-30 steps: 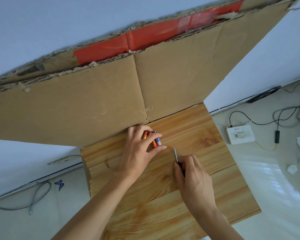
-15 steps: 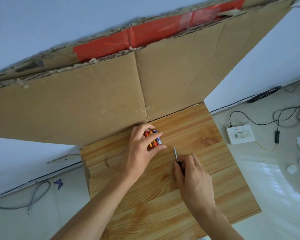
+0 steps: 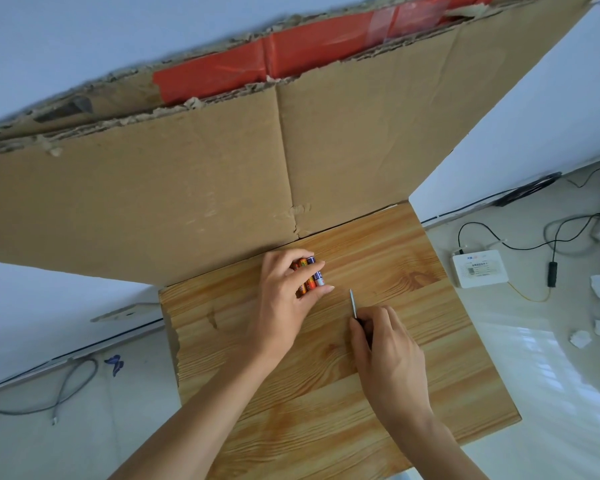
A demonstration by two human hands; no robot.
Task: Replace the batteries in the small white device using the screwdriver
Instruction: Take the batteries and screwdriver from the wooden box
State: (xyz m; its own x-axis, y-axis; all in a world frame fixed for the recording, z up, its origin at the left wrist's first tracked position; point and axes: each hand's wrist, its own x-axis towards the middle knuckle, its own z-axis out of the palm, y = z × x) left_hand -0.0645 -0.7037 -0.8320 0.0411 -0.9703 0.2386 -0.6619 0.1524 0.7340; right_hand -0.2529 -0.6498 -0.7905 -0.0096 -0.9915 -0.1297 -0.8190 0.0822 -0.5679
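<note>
Wooden board (image 3: 465, 375), screwdriver (image 3: 353, 303) tip pointing away

Bright even daylight; glare on glossy floor (image 3: 520, 344) at right; wide-angle bending at edges; sharp centre.

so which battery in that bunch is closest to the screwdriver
The blue-and-white battery, rightmost in the left hand, nearest the screwdriver; the other batteries are orange.

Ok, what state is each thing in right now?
left hand, gripping the batteries bunched together
right hand, holding the screwdriver, tip pointing away
wooden board, lying flat
cardboard, standing behind the board, top edge torn
white box, on the floor, cable attached
</note>
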